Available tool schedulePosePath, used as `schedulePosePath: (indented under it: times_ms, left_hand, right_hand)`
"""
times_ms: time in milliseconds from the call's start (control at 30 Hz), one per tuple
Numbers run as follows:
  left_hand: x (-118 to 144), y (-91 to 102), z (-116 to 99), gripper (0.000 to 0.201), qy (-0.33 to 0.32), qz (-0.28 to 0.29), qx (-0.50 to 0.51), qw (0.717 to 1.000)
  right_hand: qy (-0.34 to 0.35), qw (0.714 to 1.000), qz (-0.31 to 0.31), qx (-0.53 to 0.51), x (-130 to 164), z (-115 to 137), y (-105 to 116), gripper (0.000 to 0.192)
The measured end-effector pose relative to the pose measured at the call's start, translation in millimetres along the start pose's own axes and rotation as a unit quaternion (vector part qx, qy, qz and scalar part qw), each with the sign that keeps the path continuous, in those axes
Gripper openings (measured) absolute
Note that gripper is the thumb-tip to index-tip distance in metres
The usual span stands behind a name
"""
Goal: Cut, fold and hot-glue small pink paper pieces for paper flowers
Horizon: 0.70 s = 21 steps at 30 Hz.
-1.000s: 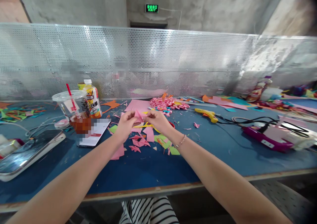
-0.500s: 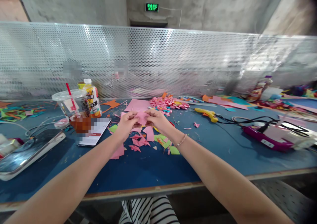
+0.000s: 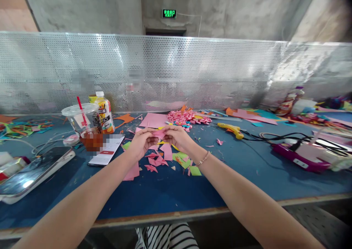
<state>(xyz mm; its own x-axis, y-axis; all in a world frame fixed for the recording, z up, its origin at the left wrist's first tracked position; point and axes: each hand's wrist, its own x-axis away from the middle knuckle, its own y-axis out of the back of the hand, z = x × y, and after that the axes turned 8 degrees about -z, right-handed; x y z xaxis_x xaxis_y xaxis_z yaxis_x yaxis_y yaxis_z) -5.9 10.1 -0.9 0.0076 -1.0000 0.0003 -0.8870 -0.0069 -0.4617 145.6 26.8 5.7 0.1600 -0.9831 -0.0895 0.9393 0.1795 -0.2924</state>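
Two bare forearms are reaching out over the wooden front edge of the blue work table [image 3: 170,194], and a striped garment is showing below that edge. The left hand [image 3: 141,143] and the right hand [image 3: 177,137] are meeting above the table, both pinching a small folded piece of pink paper [image 3: 159,133] that is sitting between their fingertips; the fingers are closed on it from either side, and a thin bracelet is circling the right wrist. Directly beneath the hands, a scatter of pink and green paper scraps [image 3: 167,157] is lying on the table. To the left, a white tablet with a dark screen [image 3: 33,172] is resting near the front edge, and behind it a clear plastic cup with a red straw [image 3: 84,126] is standing just beside a yellow-labelled drink bottle [image 3: 104,111]. Beyond the hands, a heap of small pink folded paper pieces [image 3: 187,116] is lying beside a flat pink sheet [image 3: 154,120]. To the right, a yellow glue gun [image 3: 229,129] is lying with black cables trailing away. A perforated metal screen [image 3: 176,73] is standing along the far edge.
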Motion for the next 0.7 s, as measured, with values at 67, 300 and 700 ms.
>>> schedulePosePath:
  times_ms: [67, 300, 700]
  left_hand:
    - [0.4, -0.1, -0.7, 0.017, -0.001, 0.0, -0.002, 1.0]
    - [-0.9, 1.1, 1.6, 0.015, -0.026, 0.022, -0.024, 0.999]
    - [-4.8, 3.2, 6.2, 0.014, -0.074, -0.012, -0.074, 0.994]
  right_hand:
    - [0.0, 1.0, 0.012, -0.006, 1.2, 1.4, 0.3, 0.011]
    - [0.022, 0.998, 0.012, 0.055, -1.8, -1.7, 3.5, 0.009]
    - [0.087, 0.992, 0.018, 0.087, -3.0, -3.5, 2.5, 0.02]
